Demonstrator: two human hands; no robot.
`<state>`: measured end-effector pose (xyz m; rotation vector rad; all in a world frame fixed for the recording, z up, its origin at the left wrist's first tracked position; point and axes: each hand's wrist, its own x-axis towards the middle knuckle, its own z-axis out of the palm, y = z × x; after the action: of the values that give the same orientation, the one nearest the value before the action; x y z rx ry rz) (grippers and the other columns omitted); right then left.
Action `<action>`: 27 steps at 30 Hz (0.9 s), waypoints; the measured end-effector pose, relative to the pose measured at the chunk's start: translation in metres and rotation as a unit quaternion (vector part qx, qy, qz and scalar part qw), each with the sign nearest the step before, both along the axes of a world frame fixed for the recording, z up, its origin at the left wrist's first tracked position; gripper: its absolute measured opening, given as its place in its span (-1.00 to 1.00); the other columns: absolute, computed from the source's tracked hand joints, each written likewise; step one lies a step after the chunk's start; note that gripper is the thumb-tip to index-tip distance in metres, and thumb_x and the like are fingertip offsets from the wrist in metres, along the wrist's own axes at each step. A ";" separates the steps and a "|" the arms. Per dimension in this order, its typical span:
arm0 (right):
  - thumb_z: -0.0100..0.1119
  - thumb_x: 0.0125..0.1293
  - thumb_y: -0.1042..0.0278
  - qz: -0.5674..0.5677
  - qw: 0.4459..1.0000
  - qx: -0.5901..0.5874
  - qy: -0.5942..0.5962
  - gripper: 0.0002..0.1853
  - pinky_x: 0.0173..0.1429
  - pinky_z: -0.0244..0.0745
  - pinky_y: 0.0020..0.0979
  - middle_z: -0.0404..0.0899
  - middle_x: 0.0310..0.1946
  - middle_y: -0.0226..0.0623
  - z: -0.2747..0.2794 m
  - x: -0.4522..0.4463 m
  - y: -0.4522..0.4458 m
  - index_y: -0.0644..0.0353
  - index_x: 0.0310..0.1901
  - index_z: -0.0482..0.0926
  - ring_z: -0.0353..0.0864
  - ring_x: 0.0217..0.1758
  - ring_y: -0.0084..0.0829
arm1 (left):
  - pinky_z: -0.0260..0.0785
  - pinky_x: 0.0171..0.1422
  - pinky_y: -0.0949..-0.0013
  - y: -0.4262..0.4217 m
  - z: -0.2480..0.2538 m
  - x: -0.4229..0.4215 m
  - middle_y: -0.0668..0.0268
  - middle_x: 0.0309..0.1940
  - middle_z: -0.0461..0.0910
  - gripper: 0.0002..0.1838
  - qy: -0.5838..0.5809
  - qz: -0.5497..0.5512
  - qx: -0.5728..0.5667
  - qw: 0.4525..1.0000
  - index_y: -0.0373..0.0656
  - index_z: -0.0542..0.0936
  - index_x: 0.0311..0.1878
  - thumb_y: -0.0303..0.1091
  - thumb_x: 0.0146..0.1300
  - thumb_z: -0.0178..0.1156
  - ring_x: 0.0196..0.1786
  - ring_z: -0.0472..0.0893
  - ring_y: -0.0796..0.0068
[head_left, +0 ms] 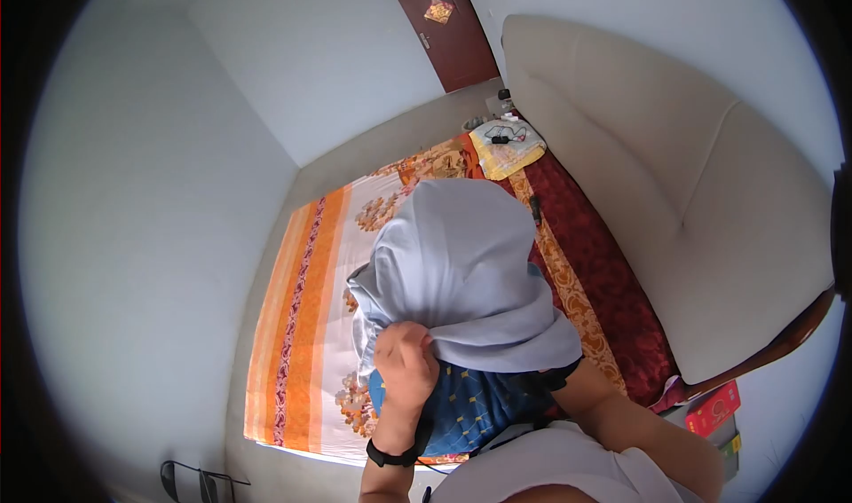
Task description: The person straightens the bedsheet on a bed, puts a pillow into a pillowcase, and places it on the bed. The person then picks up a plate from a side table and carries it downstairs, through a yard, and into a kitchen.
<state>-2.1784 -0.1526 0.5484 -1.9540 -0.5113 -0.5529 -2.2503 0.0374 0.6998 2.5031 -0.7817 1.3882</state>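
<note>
A light grey cloth garment [470, 272] hangs in loose folds in front of my body, above the bed. My left hand [406, 361] is closed on its lower edge, with the fabric bunched at the fingers. The garment covers my right hand; only the forearm and a dark wristband [559, 376] show at its lower right edge. A gathered edge is visible on the garment's left side. Beneath it lies blue fabric [470, 405] with small yellow marks.
The bed [297, 326] has an orange, white and dark red patterned cover. A folded yellow-white cloth [508, 155] carries a dark cable. A beige padded headboard [701, 166] stands right. Red box [713, 407] at lower right; brown door [448, 37] at the back.
</note>
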 end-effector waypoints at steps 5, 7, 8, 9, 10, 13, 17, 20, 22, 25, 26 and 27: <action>0.07 0.20 0.17 -0.014 1.000 0.006 -0.026 -0.66 0.06 0.36 -0.22 0.50 -0.17 -0.24 0.012 0.003 0.004 0.16 -0.05 0.47 0.50 -0.09 -0.35 | 0.28 -0.38 0.21 0.012 0.011 -0.032 0.22 -0.58 0.44 -0.72 0.153 0.025 0.017 0.988 -0.19 0.44 -0.38 -0.14 0.19 0.14 -0.48 0.46 0.15; 0.07 0.20 0.17 -0.022 0.998 0.009 -0.054 -0.66 0.07 0.36 -0.22 0.50 -0.16 -0.24 0.025 0.009 0.006 0.16 -0.04 0.47 0.50 -0.08 -0.36 | 0.30 -0.42 0.14 0.015 0.005 -0.055 0.10 -0.59 0.46 -0.54 0.268 0.027 0.025 0.963 -0.24 0.48 -0.35 0.07 0.14 0.15 -0.50 0.48 0.06; 0.07 0.20 0.17 -0.027 0.997 0.008 -0.076 -0.65 0.08 0.36 -0.22 0.50 -0.16 -0.24 0.034 0.012 0.007 0.16 -0.04 0.47 0.50 -0.08 -0.36 | 0.32 -0.40 0.16 0.011 0.003 -0.075 0.06 -0.57 0.47 -0.51 0.305 -0.012 0.031 0.952 -0.27 0.49 -0.30 0.08 0.11 0.18 -0.48 0.50 0.05; 0.07 0.21 0.17 -0.032 0.995 0.004 -0.099 -0.65 0.08 0.36 -0.21 0.50 -0.16 -0.24 0.046 0.014 0.009 0.16 -0.03 0.47 0.50 -0.08 -0.36 | 0.35 -0.37 0.18 0.006 0.003 -0.087 0.03 -0.56 0.48 -0.48 0.342 -0.051 0.037 0.938 -0.29 0.50 -0.24 0.09 0.09 0.20 -0.45 0.52 0.05; 0.07 0.21 0.16 -0.031 0.992 0.001 -0.121 -0.65 0.08 0.36 -0.21 0.50 -0.15 -0.24 0.056 0.016 0.015 0.16 -0.03 0.47 0.50 -0.07 -0.36 | 0.35 -0.37 0.18 0.005 0.006 -0.087 0.03 -0.56 0.48 -0.48 0.342 -0.054 0.039 0.937 -0.29 0.50 -0.24 0.09 0.09 0.20 -0.45 0.52 0.05; 0.06 0.22 0.16 -0.016 0.981 -0.026 -0.191 -0.65 0.10 0.35 -0.20 0.50 -0.15 -0.24 0.082 0.013 0.034 0.16 -0.02 0.46 0.50 -0.07 -0.37 | 0.31 -0.33 0.16 -0.008 0.018 -0.076 0.03 -0.46 0.46 -0.44 0.368 -0.047 -0.010 0.929 -0.34 0.47 -0.13 0.04 0.08 0.24 -0.37 0.50 0.05; 0.05 0.23 0.15 -0.033 0.946 -0.123 -0.297 -0.64 0.12 0.34 -0.19 0.50 -0.13 -0.25 0.083 -0.007 0.059 0.16 -0.01 0.46 0.50 -0.06 -0.38 | 0.34 -0.20 0.25 -0.017 -0.007 -0.040 0.16 -0.22 0.41 -0.42 0.057 0.083 0.071 0.992 -0.21 0.47 0.07 -0.37 -0.13 0.28 -0.21 0.46 0.19; 0.05 0.24 0.15 -0.057 0.925 -0.167 -0.335 -0.64 0.13 0.34 -0.19 0.50 -0.12 -0.25 0.068 -0.015 0.065 0.16 0.01 0.45 0.49 -0.05 -0.39 | 0.35 -0.16 0.30 -0.010 -0.023 -0.032 0.25 -0.20 0.37 -0.25 0.058 0.090 0.031 0.994 -0.08 0.46 0.16 -0.52 -0.31 0.18 -0.21 0.44 0.27; 0.06 0.18 0.16 0.054 0.978 -0.027 -0.202 -0.61 0.12 0.35 -0.16 0.49 -0.10 -0.19 0.058 -0.022 0.065 0.18 0.00 0.46 0.48 -0.02 -0.28 | 0.35 -0.18 0.31 -0.016 -0.023 -0.034 0.26 -0.24 0.37 -0.18 0.094 0.056 0.001 0.994 -0.03 0.46 0.18 -0.54 -0.41 0.14 -0.24 0.43 0.30; 0.07 0.17 0.17 0.085 0.982 -0.023 -0.168 -0.61 0.12 0.35 -0.16 0.49 -0.10 -0.18 0.047 -0.023 0.061 0.18 -0.01 0.47 0.48 -0.02 -0.26 | 0.38 -0.26 0.31 -0.039 -0.038 -0.025 0.29 -0.31 0.44 -0.26 0.120 0.035 -0.001 0.992 -0.05 0.51 0.08 -0.57 -0.42 0.13 -0.29 0.48 0.28; 0.07 0.17 0.17 0.091 0.982 -0.032 -0.165 -0.61 0.12 0.35 -0.15 0.49 -0.09 -0.18 0.044 -0.023 0.060 0.18 -0.01 0.47 0.48 -0.01 -0.25 | 0.38 -0.26 0.31 -0.047 -0.042 -0.020 0.29 -0.31 0.44 -0.26 0.120 0.039 -0.006 0.992 -0.05 0.51 0.08 -0.57 -0.42 0.13 -0.29 0.48 0.28; 0.07 0.17 0.17 0.096 0.982 -0.041 -0.161 -0.61 0.12 0.35 -0.15 0.49 -0.09 -0.18 0.040 -0.022 0.059 0.18 -0.01 0.47 0.48 -0.01 -0.25 | 0.39 -0.28 0.28 -0.053 -0.047 -0.016 0.28 -0.34 0.48 -0.33 0.179 0.032 -0.051 0.982 -0.06 0.51 0.02 -0.58 -0.39 0.12 -0.31 0.52 0.24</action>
<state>-2.2009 -0.0934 0.5884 -1.8753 -0.9282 -0.7371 -2.2662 -0.0160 0.6525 2.6066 -0.5452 0.9235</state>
